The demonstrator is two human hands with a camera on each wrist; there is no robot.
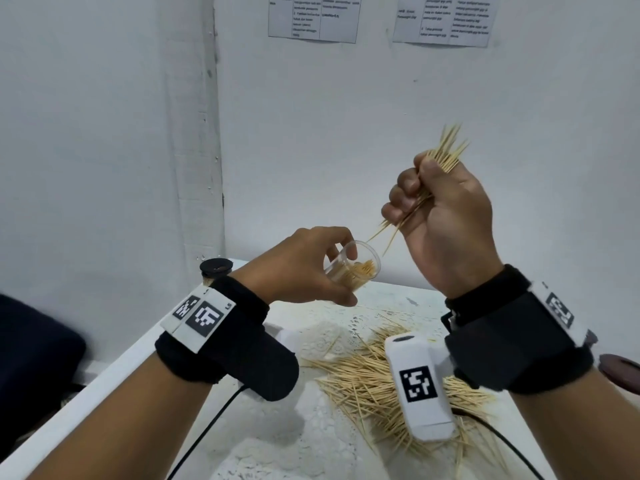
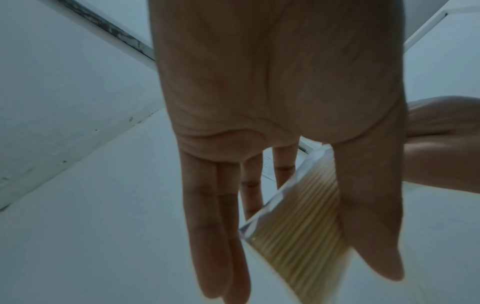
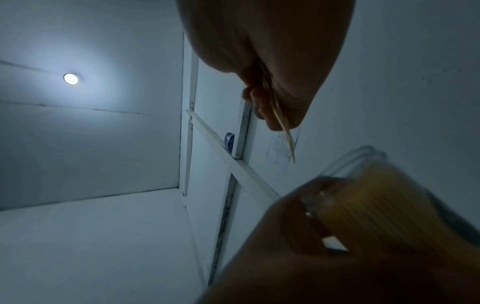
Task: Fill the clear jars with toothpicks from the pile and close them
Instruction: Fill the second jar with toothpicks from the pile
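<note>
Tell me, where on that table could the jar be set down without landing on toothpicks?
Bare lace cloth shows between the left hand holding the clear jar and the toothpick pile, plus the near-left cloth by the table edge. The right side is crowded with toothpicks. The lidded jar fills the far-left corner.

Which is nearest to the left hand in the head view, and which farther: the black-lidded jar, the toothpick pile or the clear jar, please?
From the left hand:
1. Clear jar, in its grip.
2. Black-lidded jar, behind the wrist, far left.
3. Toothpick pile, lower right on the table.
</note>
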